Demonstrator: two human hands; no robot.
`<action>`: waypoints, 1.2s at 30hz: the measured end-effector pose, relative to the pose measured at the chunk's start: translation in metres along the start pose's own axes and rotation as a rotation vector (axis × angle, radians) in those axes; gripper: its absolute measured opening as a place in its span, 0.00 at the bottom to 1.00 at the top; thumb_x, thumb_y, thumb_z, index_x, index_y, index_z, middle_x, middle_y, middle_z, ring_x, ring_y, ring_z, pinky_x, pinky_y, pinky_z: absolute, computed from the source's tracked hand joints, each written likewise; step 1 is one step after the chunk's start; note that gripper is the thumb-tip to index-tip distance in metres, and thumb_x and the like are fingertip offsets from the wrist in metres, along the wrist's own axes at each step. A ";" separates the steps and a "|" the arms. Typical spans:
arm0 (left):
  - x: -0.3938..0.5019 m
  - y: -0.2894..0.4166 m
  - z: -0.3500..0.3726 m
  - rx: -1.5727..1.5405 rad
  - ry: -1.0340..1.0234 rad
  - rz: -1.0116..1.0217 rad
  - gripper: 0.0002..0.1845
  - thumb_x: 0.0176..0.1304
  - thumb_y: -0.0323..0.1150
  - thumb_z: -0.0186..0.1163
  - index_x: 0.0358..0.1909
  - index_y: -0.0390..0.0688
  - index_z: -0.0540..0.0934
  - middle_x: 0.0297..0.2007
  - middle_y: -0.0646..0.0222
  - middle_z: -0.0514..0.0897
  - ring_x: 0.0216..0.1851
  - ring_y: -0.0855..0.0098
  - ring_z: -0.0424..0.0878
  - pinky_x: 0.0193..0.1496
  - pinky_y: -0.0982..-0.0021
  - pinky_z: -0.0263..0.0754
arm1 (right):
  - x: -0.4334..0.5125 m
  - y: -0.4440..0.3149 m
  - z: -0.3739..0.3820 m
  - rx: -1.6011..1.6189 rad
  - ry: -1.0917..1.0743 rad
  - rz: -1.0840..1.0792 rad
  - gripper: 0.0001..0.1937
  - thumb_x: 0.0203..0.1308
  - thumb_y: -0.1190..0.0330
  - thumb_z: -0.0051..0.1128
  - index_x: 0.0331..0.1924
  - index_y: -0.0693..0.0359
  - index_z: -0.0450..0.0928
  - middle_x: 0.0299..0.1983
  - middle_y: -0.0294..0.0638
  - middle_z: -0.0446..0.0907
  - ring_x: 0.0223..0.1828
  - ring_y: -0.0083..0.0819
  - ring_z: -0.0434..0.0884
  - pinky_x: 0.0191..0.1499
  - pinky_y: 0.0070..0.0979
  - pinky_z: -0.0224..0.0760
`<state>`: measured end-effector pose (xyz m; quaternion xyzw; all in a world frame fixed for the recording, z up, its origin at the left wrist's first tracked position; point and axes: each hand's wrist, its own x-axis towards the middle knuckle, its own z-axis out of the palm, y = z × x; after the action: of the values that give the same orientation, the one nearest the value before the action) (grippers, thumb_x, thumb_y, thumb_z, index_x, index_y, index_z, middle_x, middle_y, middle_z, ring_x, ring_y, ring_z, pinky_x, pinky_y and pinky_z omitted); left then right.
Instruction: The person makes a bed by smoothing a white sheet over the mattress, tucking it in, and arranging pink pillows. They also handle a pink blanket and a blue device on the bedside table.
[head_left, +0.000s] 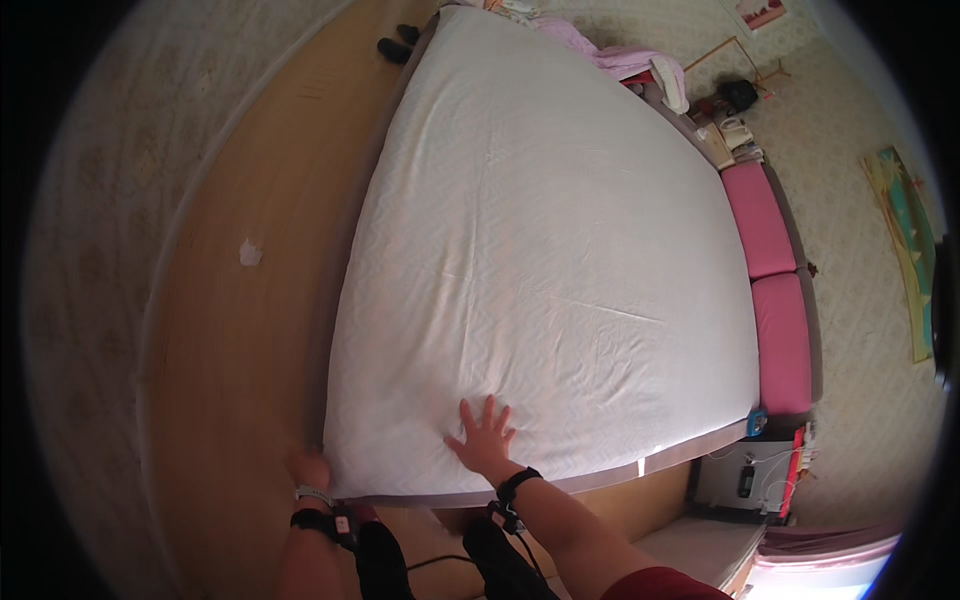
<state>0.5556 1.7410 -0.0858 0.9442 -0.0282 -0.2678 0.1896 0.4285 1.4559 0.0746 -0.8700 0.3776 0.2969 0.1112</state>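
Note:
A white fitted sheet (540, 247) with fine wrinkles covers a large mattress on a bed with a grey-brown frame (607, 474). My right hand (484, 444) lies with fingers spread on the sheet near the bed's near edge, holding nothing. At the near left corner of the bed is my left hand (310, 471), blurred, beside the mattress edge; its fingers are too indistinct to show whether they grip anything. Both wrists wear black straps with small devices, and the left also has a light band.
Two pink headboard cushions (759, 221) stand at the right. Pink bedding (630, 61) is heaped at the far corner. A bedside cabinet (739, 478) with cables stands at the near right. Dark shoes (394, 50) and a white scrap (250, 253) lie on the wooden floor.

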 end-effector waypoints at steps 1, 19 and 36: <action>-0.001 0.028 -0.021 -0.243 0.276 -0.065 0.24 0.62 0.42 0.52 0.55 0.36 0.73 0.54 0.46 0.73 0.57 0.49 0.70 0.60 0.57 0.64 | -0.003 -0.005 0.005 0.036 -0.020 -0.028 0.41 0.55 0.39 0.49 0.71 0.37 0.46 0.73 0.54 0.34 0.70 0.70 0.33 0.60 0.71 0.44; -0.125 -0.029 -0.138 0.682 -0.772 -0.049 0.34 0.63 0.53 0.49 0.64 0.40 0.66 0.60 0.51 0.70 0.62 0.52 0.67 0.67 0.56 0.57 | -0.114 0.224 0.039 0.335 -0.540 -0.362 0.21 0.58 0.54 0.50 0.50 0.59 0.76 0.49 0.52 0.77 0.50 0.50 0.76 0.53 0.38 0.69; -0.264 0.170 -0.221 -0.122 -0.483 0.454 0.23 0.64 0.44 0.52 0.55 0.39 0.72 0.41 0.60 0.83 0.40 0.67 0.82 0.43 0.69 0.76 | -0.343 0.291 -0.200 0.731 0.242 -0.560 0.19 0.61 0.57 0.52 0.50 0.60 0.75 0.42 0.48 0.79 0.42 0.45 0.80 0.47 0.37 0.72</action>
<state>0.4518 1.7001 0.2817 0.8101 -0.2660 -0.4357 0.2883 0.1200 1.3749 0.4491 -0.8704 0.2185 -0.0003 0.4412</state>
